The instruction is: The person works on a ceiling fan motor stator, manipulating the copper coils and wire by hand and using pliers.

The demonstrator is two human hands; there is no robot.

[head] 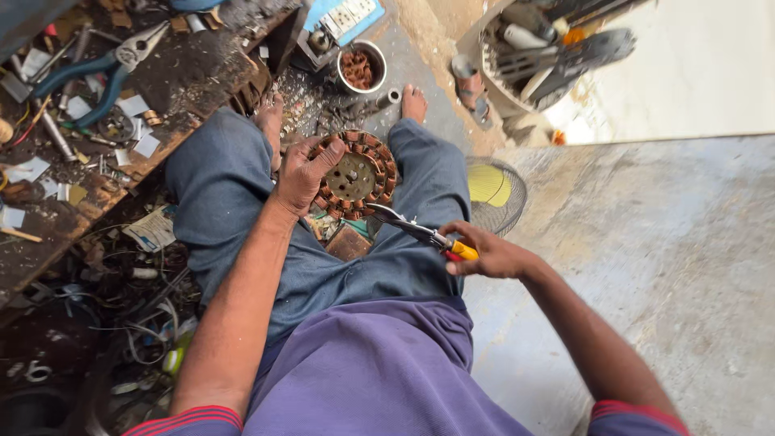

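The left hand (300, 173) hides part of the round copper-wound stator (357, 176).

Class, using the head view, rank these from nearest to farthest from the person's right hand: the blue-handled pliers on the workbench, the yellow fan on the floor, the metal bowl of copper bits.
1. Yellow fan: just above the right hand.
2. Metal bowl: top centre, by the feet.
3. Blue-handled pliers: far upper left, on the workbench.

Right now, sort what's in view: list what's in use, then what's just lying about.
In use:
left hand
wound motor stator
right hand
yellow-handled cutters

Lying about:
blue-handled pliers
metal bowl
fan guard
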